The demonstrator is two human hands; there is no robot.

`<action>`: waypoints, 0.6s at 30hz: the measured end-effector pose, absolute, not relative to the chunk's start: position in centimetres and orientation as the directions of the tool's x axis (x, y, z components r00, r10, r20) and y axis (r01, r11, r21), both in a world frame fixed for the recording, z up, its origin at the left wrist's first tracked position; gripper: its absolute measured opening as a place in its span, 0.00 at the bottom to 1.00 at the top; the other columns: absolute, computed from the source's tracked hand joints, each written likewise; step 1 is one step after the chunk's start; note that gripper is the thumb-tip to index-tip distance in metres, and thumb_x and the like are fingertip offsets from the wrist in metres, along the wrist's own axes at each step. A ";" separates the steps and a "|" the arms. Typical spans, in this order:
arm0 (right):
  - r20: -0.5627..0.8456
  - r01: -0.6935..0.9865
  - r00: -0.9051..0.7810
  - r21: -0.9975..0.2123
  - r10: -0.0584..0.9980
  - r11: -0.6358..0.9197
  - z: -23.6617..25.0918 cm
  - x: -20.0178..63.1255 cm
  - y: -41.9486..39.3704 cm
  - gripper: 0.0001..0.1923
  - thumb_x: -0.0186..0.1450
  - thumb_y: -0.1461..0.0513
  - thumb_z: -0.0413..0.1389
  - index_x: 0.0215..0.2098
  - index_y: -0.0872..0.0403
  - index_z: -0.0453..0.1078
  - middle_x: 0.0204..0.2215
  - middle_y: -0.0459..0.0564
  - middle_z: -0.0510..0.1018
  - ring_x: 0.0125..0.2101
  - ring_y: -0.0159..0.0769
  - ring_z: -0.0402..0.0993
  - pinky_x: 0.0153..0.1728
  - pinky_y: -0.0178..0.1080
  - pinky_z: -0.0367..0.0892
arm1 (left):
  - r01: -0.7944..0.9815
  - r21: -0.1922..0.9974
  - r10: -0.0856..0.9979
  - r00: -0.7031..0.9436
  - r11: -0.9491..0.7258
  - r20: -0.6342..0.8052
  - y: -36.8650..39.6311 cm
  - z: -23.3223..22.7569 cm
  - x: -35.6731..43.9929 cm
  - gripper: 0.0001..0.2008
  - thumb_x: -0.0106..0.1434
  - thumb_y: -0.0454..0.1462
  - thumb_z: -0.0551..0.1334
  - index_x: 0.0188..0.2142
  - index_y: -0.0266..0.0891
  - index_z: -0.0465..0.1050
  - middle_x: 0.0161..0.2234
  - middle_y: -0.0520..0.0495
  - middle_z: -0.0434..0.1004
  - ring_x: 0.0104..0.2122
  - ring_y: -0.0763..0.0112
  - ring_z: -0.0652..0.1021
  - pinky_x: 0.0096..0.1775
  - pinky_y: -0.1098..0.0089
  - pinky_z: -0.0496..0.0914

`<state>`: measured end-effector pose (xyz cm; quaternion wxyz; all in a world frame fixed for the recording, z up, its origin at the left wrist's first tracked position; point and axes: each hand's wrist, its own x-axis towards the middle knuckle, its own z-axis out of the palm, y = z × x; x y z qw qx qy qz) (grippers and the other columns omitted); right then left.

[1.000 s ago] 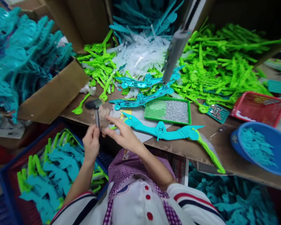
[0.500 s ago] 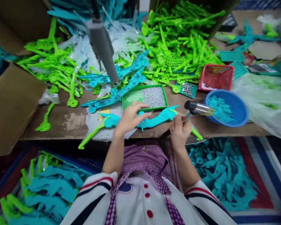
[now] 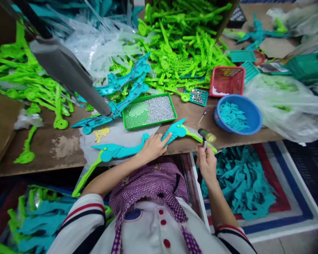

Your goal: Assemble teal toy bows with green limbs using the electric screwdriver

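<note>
Turquoise with lime-green ends, the long part (image 3: 123, 151) lies mid-frame under the left hand (image 3: 153, 147), whose grip I cannot tell. Right of centre, the right hand (image 3: 207, 163) clasps a hammer (image 3: 206, 135).

Along the near edge of the surface (image 3: 187, 111) lies the jointed part (image 3: 122, 151), partly on a cloth (image 3: 87, 141); its left end goes out past the edge. Near its right end is the hammer (image 3: 207, 135). Behind the part is the tray (image 3: 135, 116), with small pieces (image 3: 161, 108) inside. To its right stands the bowl (image 3: 255, 115), and behind this, the basket (image 3: 230, 79). Below the surface, at right, a container (image 3: 294, 201) holds loose parts (image 3: 250, 187).
</note>
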<state>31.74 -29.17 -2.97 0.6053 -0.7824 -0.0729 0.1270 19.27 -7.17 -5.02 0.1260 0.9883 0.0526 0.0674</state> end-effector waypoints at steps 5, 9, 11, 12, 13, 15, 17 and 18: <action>0.112 0.231 0.968 -0.752 0.226 -0.617 -3.4 32.9 -30.8 0.33 0.55 0.42 0.62 0.50 0.55 0.73 0.23 0.44 0.72 0.23 0.35 0.66 0.28 0.37 0.62 | 0.066 0.236 0.111 0.978 -0.969 0.179 -7.3 -4.3 17.2 0.28 0.70 0.43 0.57 0.68 0.45 0.59 0.45 0.40 0.73 0.40 0.59 0.76 0.42 0.61 0.72; 0.189 0.212 0.975 -0.625 0.117 -0.751 -2.0 32.8 -33.4 0.30 0.56 0.40 0.62 0.41 0.56 0.77 0.17 0.40 0.63 0.19 0.32 0.57 0.25 0.36 0.57 | 0.076 0.233 0.139 0.954 -0.969 0.266 -6.6 -3.9 16.3 0.27 0.70 0.42 0.59 0.66 0.44 0.62 0.46 0.39 0.74 0.41 0.60 0.77 0.42 0.61 0.73; 0.199 0.161 0.979 -0.649 0.039 -0.744 -1.7 32.7 -34.3 0.30 0.56 0.41 0.62 0.43 0.56 0.78 0.18 0.42 0.66 0.20 0.31 0.59 0.26 0.36 0.58 | 0.099 0.246 0.168 0.945 -0.964 0.282 -6.2 -3.9 16.2 0.27 0.69 0.41 0.60 0.66 0.43 0.62 0.45 0.39 0.75 0.41 0.60 0.77 0.41 0.62 0.73; 0.156 0.115 0.988 -0.709 0.005 -0.696 -1.7 32.8 -34.5 0.31 0.57 0.41 0.62 0.46 0.56 0.77 0.19 0.42 0.68 0.19 0.30 0.59 0.24 0.36 0.59 | 0.090 0.251 0.163 0.944 -0.964 0.287 -6.1 -3.8 16.1 0.28 0.69 0.41 0.60 0.67 0.43 0.62 0.45 0.40 0.75 0.41 0.60 0.77 0.41 0.62 0.73; 0.079 0.051 0.997 -0.789 -0.019 -0.613 -1.9 32.9 -34.5 0.33 0.57 0.41 0.61 0.49 0.56 0.76 0.19 0.41 0.68 0.17 0.29 0.58 0.21 0.35 0.58 | 0.067 0.255 0.142 0.946 -0.965 0.290 -6.1 -3.8 15.9 0.28 0.69 0.41 0.60 0.67 0.44 0.61 0.45 0.40 0.75 0.41 0.60 0.77 0.41 0.62 0.73; -0.134 -0.129 0.991 -0.924 -0.011 -0.360 -2.6 33.2 -34.0 0.36 0.55 0.39 0.61 0.50 0.57 0.73 0.17 0.39 0.67 0.13 0.26 0.53 0.14 0.33 0.51 | 0.010 0.261 0.089 0.952 -0.965 0.294 -6.2 -3.6 15.4 0.29 0.70 0.42 0.59 0.69 0.44 0.57 0.46 0.40 0.76 0.42 0.60 0.78 0.43 0.61 0.73; -0.297 -0.289 0.953 -0.949 0.053 -0.128 -3.3 33.5 -33.1 0.35 0.52 0.39 0.63 0.45 0.57 0.73 0.15 0.37 0.66 0.09 0.22 0.47 0.10 0.31 0.44 | -0.008 0.292 0.074 0.961 -0.956 0.267 -6.3 -3.1 15.0 0.32 0.70 0.43 0.59 0.70 0.43 0.54 0.46 0.39 0.76 0.43 0.59 0.78 0.44 0.60 0.73; -0.334 -0.331 0.939 -0.942 0.077 -0.058 -3.6 33.5 -32.6 0.33 0.50 0.41 0.65 0.41 0.57 0.72 0.14 0.37 0.67 0.08 0.21 0.47 0.09 0.31 0.43 | 0.008 0.324 0.088 0.969 -0.946 0.232 -6.2 -2.8 15.1 0.34 0.70 0.44 0.59 0.71 0.41 0.52 0.48 0.37 0.76 0.44 0.58 0.78 0.45 0.59 0.73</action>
